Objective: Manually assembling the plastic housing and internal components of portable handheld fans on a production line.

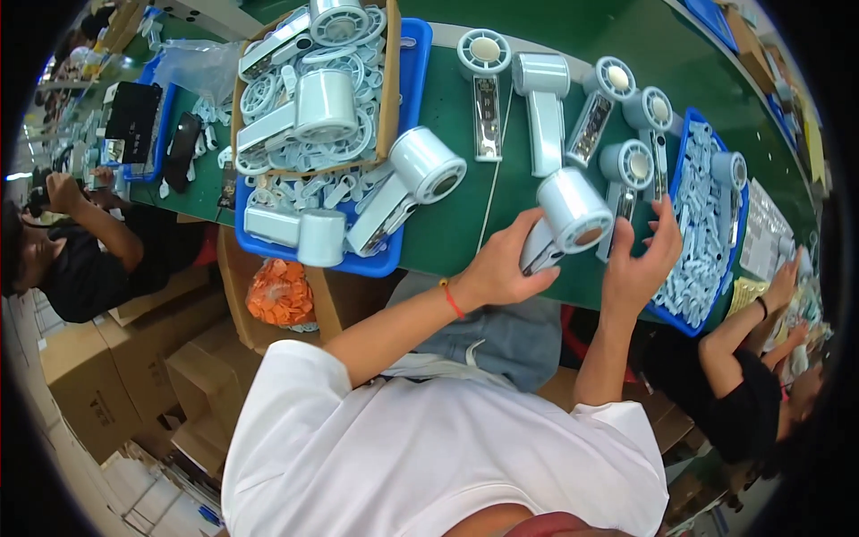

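My left hand (501, 266), with a red cord on its wrist, grips a pale blue handheld fan (573, 208) by its handle, the round head tilted up to the right. My right hand (642, 255) is just right of that fan, its fingers apart and curved, with nothing seen in them. Beyond its fingertips lie a handheld fan with an open handle (626, 166) and another fan (650, 109); whether the fingers touch either I cannot tell. More fans rest farther back: one with a bare handle (486, 116), one with a closed casing (544, 112) and one lying aslant (591, 125).
On the left a cardboard box (391, 89) heaped with pale blue parts stands in a blue tray (394, 257). Another blue tray (680, 324) of small parts is at the right. Co-workers sit on both sides. Orange pieces in a bag (280, 294) sit below the table's edge.
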Action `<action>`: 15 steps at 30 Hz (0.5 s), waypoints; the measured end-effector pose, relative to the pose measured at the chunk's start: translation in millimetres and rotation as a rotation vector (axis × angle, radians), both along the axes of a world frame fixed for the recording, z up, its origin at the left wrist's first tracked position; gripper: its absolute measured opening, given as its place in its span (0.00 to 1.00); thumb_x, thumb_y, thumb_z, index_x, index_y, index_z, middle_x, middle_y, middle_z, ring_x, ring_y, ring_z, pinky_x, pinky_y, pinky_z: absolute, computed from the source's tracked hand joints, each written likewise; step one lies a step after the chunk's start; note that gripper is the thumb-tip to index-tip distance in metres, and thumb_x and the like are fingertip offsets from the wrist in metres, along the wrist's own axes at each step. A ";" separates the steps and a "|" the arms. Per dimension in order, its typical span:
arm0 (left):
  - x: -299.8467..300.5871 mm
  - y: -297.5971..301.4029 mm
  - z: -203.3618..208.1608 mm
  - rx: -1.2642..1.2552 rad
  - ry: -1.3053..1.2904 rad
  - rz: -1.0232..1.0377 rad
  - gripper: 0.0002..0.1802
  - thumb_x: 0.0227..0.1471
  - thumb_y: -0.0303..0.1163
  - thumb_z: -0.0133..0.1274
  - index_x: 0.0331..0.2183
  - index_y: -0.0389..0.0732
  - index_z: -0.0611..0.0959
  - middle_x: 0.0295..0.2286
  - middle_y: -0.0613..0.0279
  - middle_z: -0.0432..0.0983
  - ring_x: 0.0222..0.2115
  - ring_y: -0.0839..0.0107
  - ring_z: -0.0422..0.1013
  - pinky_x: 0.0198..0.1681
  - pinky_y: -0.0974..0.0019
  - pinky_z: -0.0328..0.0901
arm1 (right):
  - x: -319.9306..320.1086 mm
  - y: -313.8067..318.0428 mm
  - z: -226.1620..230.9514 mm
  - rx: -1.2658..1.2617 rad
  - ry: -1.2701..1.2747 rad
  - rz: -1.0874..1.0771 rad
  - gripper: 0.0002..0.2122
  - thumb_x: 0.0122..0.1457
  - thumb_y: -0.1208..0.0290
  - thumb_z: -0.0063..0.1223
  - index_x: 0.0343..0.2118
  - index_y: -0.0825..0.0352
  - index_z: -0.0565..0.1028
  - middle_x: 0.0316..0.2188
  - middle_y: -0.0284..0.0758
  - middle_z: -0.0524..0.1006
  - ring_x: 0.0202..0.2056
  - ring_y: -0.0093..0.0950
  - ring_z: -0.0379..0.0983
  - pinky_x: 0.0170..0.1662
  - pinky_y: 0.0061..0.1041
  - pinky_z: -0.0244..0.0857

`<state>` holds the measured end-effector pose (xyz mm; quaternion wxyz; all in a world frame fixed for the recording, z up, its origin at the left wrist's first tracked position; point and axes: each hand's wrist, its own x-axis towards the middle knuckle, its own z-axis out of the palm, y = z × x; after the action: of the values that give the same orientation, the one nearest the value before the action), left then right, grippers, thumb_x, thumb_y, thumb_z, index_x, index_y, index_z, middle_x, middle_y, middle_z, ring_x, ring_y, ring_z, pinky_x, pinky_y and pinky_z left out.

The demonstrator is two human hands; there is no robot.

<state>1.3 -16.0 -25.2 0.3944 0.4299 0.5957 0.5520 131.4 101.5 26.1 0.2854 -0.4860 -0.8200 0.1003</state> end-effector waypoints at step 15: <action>0.5 -43.5 -12.2 0.137 0.364 0.295 0.14 0.43 0.25 0.55 0.36 0.36 0.74 0.23 0.60 0.69 0.21 0.69 0.67 0.27 0.66 0.63 | 21.6 -54.9 -33.2 -0.615 0.811 0.510 0.10 0.50 0.75 0.57 0.35 0.68 0.71 0.34 0.34 0.73 0.37 0.27 0.69 0.40 0.26 0.64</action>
<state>1.8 -59.5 -37.3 0.1659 0.4563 0.6745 0.5562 153.0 46.7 -7.1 0.3894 -0.2558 -0.6694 0.5786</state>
